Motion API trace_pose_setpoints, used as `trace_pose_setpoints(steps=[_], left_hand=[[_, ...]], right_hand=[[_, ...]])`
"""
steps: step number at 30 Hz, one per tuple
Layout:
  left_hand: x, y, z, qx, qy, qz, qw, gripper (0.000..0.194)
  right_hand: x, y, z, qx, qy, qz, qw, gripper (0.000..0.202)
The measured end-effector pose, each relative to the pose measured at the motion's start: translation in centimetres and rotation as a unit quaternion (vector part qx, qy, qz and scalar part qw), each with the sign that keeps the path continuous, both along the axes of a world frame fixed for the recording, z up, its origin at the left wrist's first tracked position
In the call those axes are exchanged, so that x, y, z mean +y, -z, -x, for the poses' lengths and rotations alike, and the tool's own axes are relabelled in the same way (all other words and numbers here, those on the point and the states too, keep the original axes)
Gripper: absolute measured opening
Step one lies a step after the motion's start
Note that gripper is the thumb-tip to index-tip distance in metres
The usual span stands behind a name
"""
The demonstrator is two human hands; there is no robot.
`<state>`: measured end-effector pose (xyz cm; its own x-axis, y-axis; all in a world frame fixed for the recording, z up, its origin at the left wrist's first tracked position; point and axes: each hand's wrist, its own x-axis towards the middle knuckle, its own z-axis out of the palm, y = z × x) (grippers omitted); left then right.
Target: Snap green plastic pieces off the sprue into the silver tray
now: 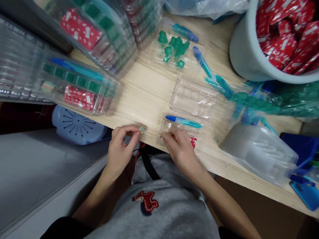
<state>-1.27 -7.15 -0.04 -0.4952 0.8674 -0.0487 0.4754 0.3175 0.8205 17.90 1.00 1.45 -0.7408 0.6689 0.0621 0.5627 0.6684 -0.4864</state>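
Note:
My left hand (122, 144), at the table's front edge, pinches a small green and beige block (142, 129) between thumb and forefinger. To its right, my right hand (181, 147) rests over a clear plastic tray (161, 124), fingertips pressed together at the tray's left side. Whatever those fingertips hold, if anything, is too small to make out. A blue and teal pen-shaped piece (184, 121) lies along the tray's far side. Partly covered by my right hand is a red packet with white dots (193, 142).
Filled clear trays (79, 83) are stacked at left. Behind my right hand lies another clear tray (191, 98); beyond it, green pieces (178, 46) sit in a third. A grey bucket (239, 53) holds red packets. Clear plastic packaging (259, 149) and a phone (305, 194) are at right.

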Motion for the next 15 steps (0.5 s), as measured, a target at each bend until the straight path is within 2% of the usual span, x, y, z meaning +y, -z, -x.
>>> trace_pose_setpoints(steps=[6, 10, 15], left_hand=[[0.15, 0.14, -0.18, 0.006, 0.0, -0.001, 1.0, 0.007], [0.3, 0.07, -0.09, 0.043, 0.011, -0.012, 0.999, 0.007], [0.59, -0.01, 0.0, 0.102, 0.048, -0.021, 0.993, 0.006]], right_hand=[[-0.18, 0.26, 0.01, -0.04, -0.029, -0.095, 0.994, 0.026], [-0.6, 0.09, 0.24, -0.052, -0.021, -0.101, 0.993, 0.023], [-0.65, -0.15, 0.43, -0.057, -0.009, -0.069, 0.996, 0.02]])
